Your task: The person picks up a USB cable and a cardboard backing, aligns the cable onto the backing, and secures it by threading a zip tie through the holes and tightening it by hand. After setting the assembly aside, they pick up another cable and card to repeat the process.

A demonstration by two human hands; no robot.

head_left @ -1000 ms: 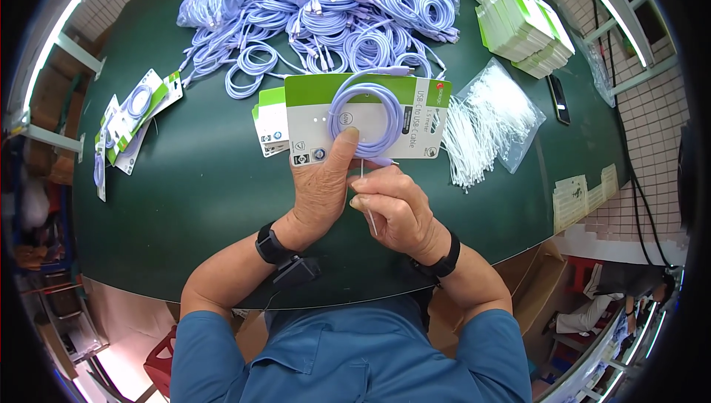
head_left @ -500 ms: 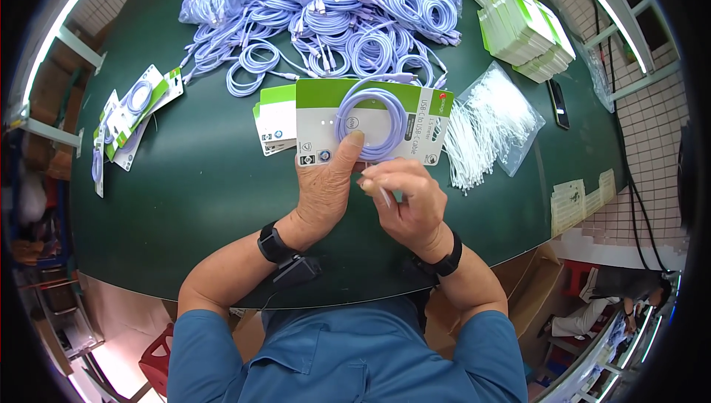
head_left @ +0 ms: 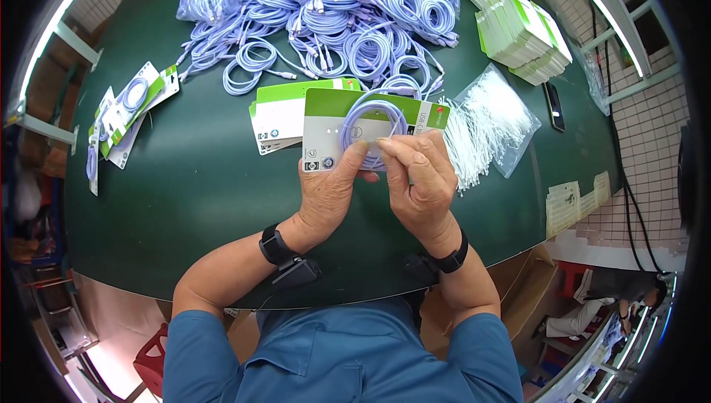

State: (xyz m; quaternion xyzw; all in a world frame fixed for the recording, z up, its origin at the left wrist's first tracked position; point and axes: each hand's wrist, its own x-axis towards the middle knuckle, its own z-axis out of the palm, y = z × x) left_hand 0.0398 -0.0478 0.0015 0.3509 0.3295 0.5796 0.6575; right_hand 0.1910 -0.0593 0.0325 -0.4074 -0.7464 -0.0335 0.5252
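Lavender cable coil (head_left: 346, 129), smooth and round, sits on a flat green-and-white card (head_left: 321, 125) above the worktop (head_left: 200, 210), left hand (head_left: 326, 194) pinching both, right hand (head_left: 426, 185) fingertips pressed together, can't tell on what

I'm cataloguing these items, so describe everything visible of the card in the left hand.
The card looks like stiff paper, flat, white with a green far edge and dark print. A coiled lilac cable lies against its face. The left hand grips its near edge, thumb over the coil; the right hand hides its near right corner. It overlaps other cards in view.
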